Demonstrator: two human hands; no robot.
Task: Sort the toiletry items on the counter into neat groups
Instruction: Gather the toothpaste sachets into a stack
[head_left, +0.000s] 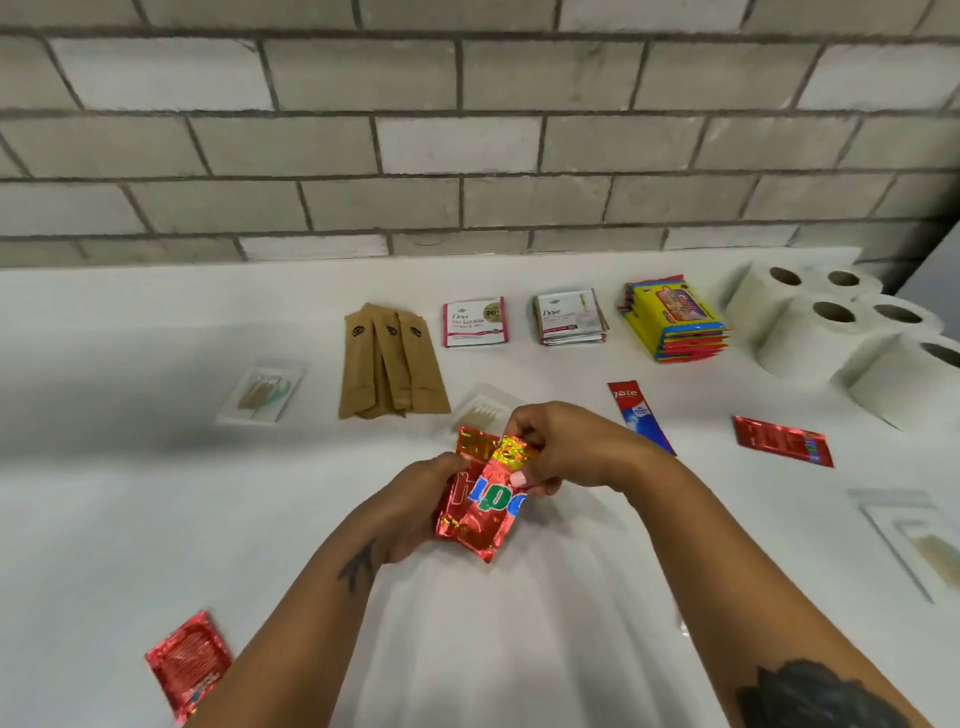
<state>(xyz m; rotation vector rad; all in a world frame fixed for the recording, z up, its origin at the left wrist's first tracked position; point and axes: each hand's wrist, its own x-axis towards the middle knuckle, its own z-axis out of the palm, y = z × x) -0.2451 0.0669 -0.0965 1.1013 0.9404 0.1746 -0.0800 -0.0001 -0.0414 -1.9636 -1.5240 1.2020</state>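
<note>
Both hands grip one red foil sachet above the white counter at centre; the left hand is closed around its lower edge at 8 o'clock; the right hand pinches its crumpled top at 1 o'clock.

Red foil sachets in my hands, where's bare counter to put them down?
Bare counter lies wide open left of your left hand, between the clear packet and the near-left red sachet. The back row from brown sleeves to toilet rolls is crowded.
</note>
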